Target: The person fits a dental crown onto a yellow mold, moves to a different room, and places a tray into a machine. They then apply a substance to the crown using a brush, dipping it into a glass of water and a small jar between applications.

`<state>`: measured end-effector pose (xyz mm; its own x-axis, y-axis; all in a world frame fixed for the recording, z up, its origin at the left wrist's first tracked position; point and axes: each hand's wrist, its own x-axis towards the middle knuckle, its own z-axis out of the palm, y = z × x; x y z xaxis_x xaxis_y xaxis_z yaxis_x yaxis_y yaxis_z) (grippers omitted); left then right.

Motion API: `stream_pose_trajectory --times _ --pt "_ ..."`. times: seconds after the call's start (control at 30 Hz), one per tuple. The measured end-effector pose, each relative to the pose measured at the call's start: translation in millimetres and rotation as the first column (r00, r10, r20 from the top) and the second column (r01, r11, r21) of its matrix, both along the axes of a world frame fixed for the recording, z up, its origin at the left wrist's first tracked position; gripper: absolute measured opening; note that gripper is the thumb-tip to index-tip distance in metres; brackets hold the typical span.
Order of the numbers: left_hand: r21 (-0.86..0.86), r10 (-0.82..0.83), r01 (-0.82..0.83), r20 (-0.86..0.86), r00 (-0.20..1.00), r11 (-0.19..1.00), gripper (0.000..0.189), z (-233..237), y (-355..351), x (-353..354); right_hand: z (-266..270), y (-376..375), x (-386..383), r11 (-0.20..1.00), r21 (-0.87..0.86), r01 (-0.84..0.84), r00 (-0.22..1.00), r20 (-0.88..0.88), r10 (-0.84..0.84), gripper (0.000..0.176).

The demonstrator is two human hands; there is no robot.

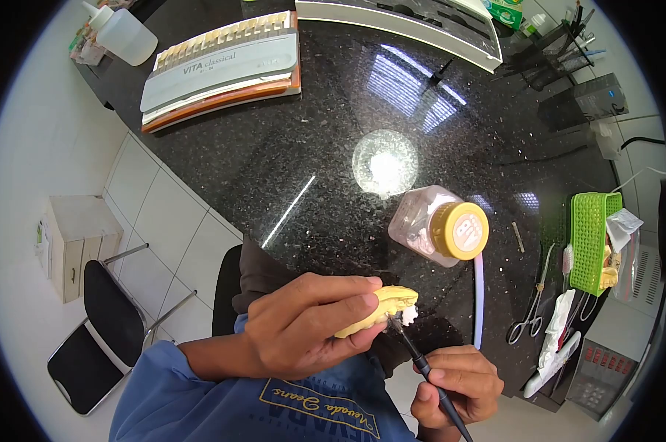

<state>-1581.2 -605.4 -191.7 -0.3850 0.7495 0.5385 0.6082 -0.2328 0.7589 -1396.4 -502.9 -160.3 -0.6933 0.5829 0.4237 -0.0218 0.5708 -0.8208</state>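
Note:
Close to my body, my left hand (307, 320) pinches a yellow dental cast (396, 296) between thumb and fingers. White tooth-shaped material (409, 316) shows at the right end of the cast. A slim black pen-like tool (423, 365) is gripped in my right hand (458, 383), slanting up to the left. Its narrow tip meets the underside of the cast beside the white part, near my left thumb. Just beyond the hands stands a clear jar (421, 225) with a yellow lid (465, 230).
A VITA classical shade guide (222, 70) and a white squeeze bottle (125, 35) lie at the far left of the dark counter (296, 155). On the right are a green basket (585, 250), scissor-handled metal instruments (528, 324) and a light tube (479, 302).

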Motion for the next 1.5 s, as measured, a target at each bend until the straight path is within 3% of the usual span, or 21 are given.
stream_pose_trajectory --times 0.87,0.93,1.5 --pt "-0.007 0.002 -0.002 -0.018 1.000 1.000 0.048 0.6 -0.3 0.0 3.3 1.7 2.0 1.000 -0.029 0.004 1.000 0.016 -0.003 0.021" --pt "-0.014 0.001 -0.001 -0.022 1.000 1.000 0.048 0.7 -0.5 -0.4 5.1 6.0 2.2 0.996 -0.050 -0.077 0.996 0.050 0.079 0.021" --pt "-0.029 -0.011 0.010 -0.023 1.000 1.000 0.048 2.1 -0.5 -1.4 2.2 1.2 3.6 1.000 -0.019 -0.021 1.000 0.020 0.021 0.021"
